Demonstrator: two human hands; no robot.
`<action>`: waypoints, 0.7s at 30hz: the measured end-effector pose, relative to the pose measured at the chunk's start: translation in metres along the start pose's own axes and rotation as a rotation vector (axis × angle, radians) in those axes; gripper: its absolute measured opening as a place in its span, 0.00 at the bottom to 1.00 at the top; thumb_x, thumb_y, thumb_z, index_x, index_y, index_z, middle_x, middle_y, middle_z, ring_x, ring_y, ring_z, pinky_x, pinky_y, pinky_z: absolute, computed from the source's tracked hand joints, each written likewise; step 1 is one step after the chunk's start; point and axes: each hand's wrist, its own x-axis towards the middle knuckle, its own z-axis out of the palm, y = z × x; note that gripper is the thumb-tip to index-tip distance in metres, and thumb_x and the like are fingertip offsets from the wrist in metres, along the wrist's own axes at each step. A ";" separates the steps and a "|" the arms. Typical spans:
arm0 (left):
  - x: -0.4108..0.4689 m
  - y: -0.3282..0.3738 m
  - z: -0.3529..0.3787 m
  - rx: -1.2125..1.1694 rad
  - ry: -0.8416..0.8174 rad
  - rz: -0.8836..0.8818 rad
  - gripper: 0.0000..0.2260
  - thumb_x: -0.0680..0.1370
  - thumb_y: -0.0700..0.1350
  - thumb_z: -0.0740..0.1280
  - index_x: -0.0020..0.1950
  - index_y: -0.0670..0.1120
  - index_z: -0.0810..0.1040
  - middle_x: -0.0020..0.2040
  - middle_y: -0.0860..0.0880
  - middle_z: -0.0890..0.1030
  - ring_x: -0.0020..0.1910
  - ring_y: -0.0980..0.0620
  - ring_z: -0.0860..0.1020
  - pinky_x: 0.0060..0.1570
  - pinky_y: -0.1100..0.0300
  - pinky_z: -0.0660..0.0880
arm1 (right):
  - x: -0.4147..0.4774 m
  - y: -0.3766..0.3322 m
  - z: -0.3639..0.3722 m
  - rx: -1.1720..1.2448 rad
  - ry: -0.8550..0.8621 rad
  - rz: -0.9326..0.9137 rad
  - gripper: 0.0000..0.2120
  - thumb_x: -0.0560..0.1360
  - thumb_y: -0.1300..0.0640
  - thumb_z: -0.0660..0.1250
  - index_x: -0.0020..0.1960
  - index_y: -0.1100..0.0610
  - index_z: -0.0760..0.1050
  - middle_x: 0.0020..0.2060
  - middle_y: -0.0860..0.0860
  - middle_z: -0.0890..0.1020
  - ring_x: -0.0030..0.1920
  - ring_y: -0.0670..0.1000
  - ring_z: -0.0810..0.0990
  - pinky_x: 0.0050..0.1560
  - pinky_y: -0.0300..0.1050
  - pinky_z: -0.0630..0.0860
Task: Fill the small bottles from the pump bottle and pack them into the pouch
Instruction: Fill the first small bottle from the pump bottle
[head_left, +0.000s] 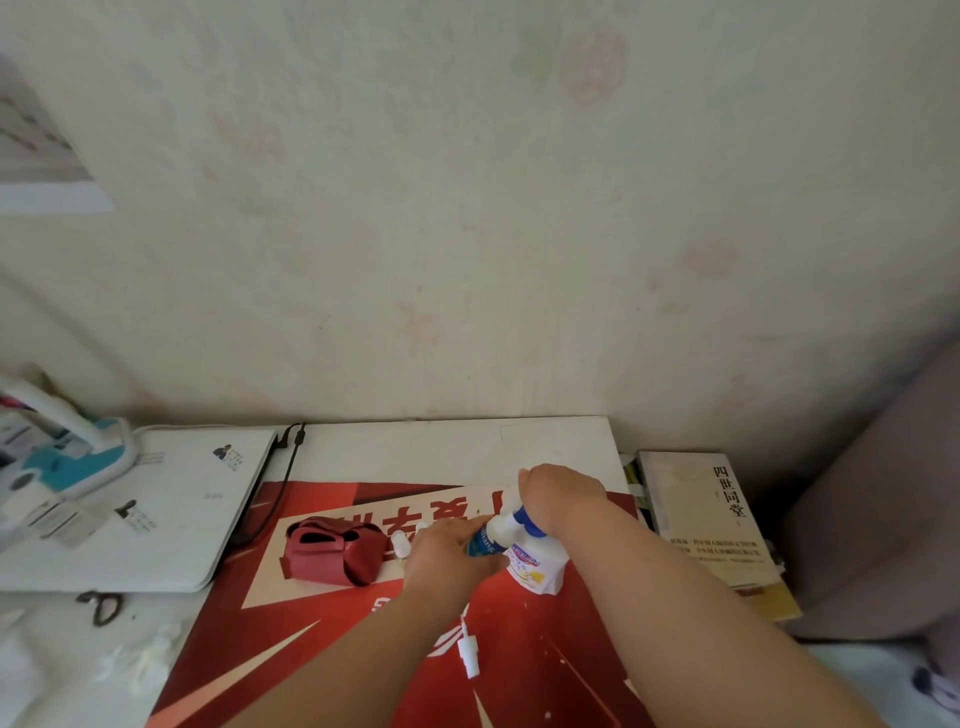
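Right hand (563, 496) is closed down over the top of the pump bottle (530, 558) — pump head hidden under the palm, only the blue-and-white neck and white body show. Label on the body has a red/blue logo band, too blurred to read. Left hand (449, 553) is wrapped around a small bottle (480, 540) held tilted against the pump neck; blue label with white lettering, partly covered by fingers, not legible. Another small white bottle (401, 544) sits just beside the left hand, mostly hidden by it. Red pouch (332, 551) lies open on the red poster (519, 654), left of the hands, apart from them. Poster carries large red characters seen upside down, cut off by the arms — can't read them. A white spray cap with tube (469, 649) lies on the poster between the forearms. Book (711, 514) at the desk's right edge reads 四世同堂 on the cover; smaller text below is unreadable. Scissors (101, 605) lower left, white laptop (140, 509) behind them with small stickers, detail too fine to make out.
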 end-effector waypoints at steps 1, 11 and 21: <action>0.000 0.000 0.000 0.002 -0.001 -0.001 0.19 0.70 0.47 0.74 0.60 0.54 0.78 0.47 0.56 0.75 0.49 0.53 0.77 0.53 0.55 0.77 | 0.000 0.000 0.000 0.001 0.006 0.000 0.17 0.75 0.59 0.62 0.63 0.59 0.67 0.56 0.55 0.75 0.55 0.57 0.76 0.50 0.48 0.73; -0.004 0.001 -0.001 -0.011 0.003 -0.031 0.20 0.70 0.47 0.74 0.61 0.55 0.77 0.51 0.54 0.80 0.48 0.54 0.78 0.50 0.59 0.77 | -0.004 0.001 0.001 0.023 0.028 -0.030 0.20 0.74 0.58 0.66 0.64 0.60 0.67 0.55 0.56 0.75 0.54 0.56 0.77 0.48 0.45 0.74; -0.004 0.005 -0.002 0.016 -0.009 -0.042 0.21 0.70 0.49 0.73 0.63 0.54 0.76 0.55 0.52 0.80 0.49 0.53 0.77 0.51 0.57 0.77 | -0.003 0.004 -0.006 0.208 0.019 0.042 0.15 0.79 0.57 0.56 0.64 0.60 0.66 0.53 0.57 0.75 0.48 0.54 0.73 0.47 0.44 0.71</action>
